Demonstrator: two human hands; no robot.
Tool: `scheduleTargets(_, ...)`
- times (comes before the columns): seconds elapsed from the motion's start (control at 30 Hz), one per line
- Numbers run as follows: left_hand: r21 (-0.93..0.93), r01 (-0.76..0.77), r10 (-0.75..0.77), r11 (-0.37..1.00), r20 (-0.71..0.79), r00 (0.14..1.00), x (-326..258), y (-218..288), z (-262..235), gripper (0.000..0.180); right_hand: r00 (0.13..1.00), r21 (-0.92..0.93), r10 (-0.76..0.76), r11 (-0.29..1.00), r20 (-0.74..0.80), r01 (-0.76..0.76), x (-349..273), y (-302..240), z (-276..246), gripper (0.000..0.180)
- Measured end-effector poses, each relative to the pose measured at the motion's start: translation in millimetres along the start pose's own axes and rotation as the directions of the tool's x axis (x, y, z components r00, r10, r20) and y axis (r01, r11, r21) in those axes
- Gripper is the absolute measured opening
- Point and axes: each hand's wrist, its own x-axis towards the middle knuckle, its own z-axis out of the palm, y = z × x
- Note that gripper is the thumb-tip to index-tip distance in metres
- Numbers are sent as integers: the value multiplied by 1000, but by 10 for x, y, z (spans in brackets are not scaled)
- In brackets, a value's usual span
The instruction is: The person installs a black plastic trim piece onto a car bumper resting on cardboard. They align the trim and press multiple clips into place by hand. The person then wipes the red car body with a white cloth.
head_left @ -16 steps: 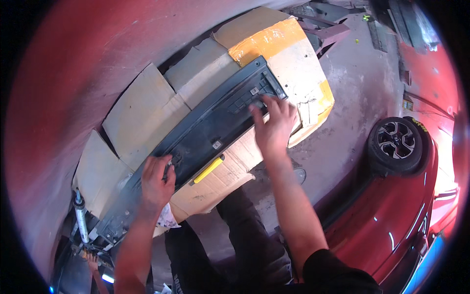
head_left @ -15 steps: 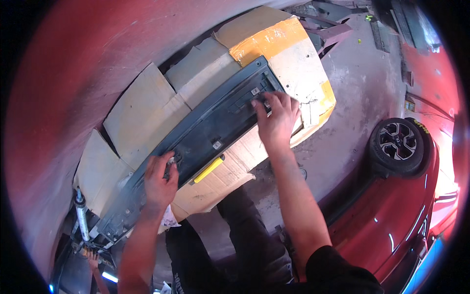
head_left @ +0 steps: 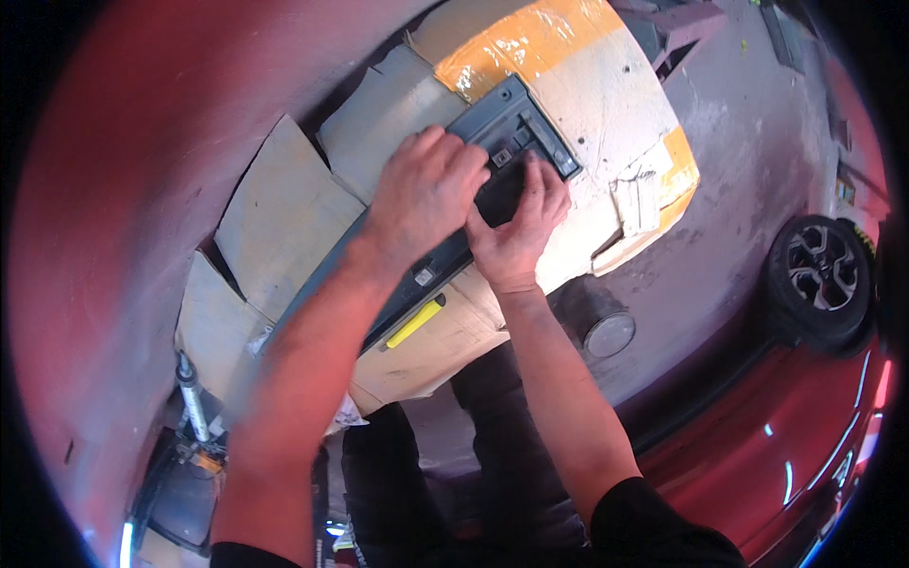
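Observation:
A long dark grey plastic trim panel (head_left: 516,106) lies slantwise on the cardboard, its hollow side up. Small metal clips (head_left: 423,277) sit in it. Over the panel's upper part, my left hand (head_left: 426,189) is closed, with curled fingers bearing down near the far edge; anything in them is hidden. Beside it my right hand (head_left: 519,232) rests on the panel with thumb and bent fingers apart, fingertips near the end by another clip (head_left: 501,158). Just below the panel's near edge lies a yellow tool (head_left: 414,324) with a dark tip.
Taped cardboard (head_left: 606,104) covers the work surface. A caulking gun (head_left: 192,402) stands at the lower left. A round can (head_left: 609,333) is on the floor right of the board. A red car (head_left: 739,454) with a wheel (head_left: 820,270) is at the right.
My left hand has moved from the panel's lower part up and right, beside my right hand. My right hand stays at the upper end. The view has shifted a little.

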Motion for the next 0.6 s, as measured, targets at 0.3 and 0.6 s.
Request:
scheduleTargets(0.3, -168, -193, 219, 967, 153, 964, -515, 375, -221, 45, 586, 778, 517, -347, 624, -523, -581, -651, -458, 42)
scheduleTargets(0.6, -12, -204, 204, 979, 63, 977, -270, -27, -61, 70, 688, 631, 672, 415, 273, -656, -699, -371, -484, 20)
